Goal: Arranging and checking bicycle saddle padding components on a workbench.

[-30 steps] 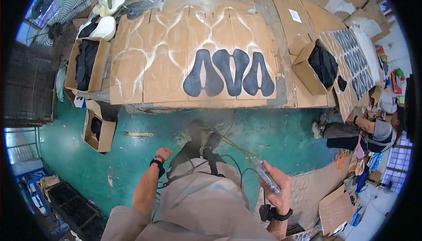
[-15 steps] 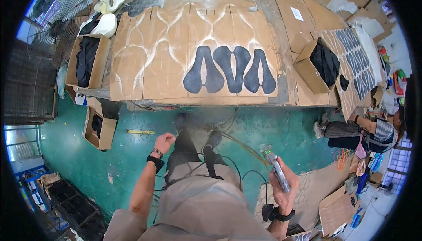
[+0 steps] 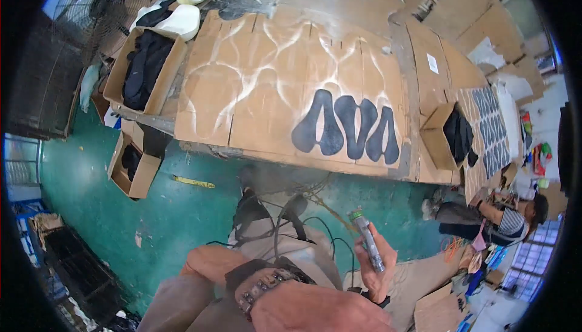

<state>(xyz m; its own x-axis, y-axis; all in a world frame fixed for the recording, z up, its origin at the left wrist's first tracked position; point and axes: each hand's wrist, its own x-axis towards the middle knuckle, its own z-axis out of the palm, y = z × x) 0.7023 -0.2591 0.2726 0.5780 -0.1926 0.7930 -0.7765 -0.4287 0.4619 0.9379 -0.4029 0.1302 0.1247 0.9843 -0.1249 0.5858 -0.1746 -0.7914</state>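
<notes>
My right hand point(image 3: 383, 258) is closed around a slim silver cylindrical tool with a green end point(image 3: 367, 240), held upright and tilted in front of my body, to the right. My left hand point(image 3: 309, 306) reaches across my body, very near the camera; its fingers are out of sight at the lower edge. On the worktable ahead lies a cardboard sheet point(image 3: 242, 108) streaked with white outlines. Three black pear-shaped pieces with slots point(image 3: 357, 123) lie side by side on its right part, apart from both hands.
Boxes with black material stand at the table's left point(image 3: 115, 83) and right point(image 3: 433, 141); another box point(image 3: 142, 177) is on the floor. A wire fan point(image 3: 100, 11) is back left. Dark cables point(image 3: 333, 238) hang by my legs. Another person point(image 3: 503, 217) works at right.
My left hand has swung from the left of my legs across my body to the right, close to the camera. The view has turned, and the tool stays in my right hand.
</notes>
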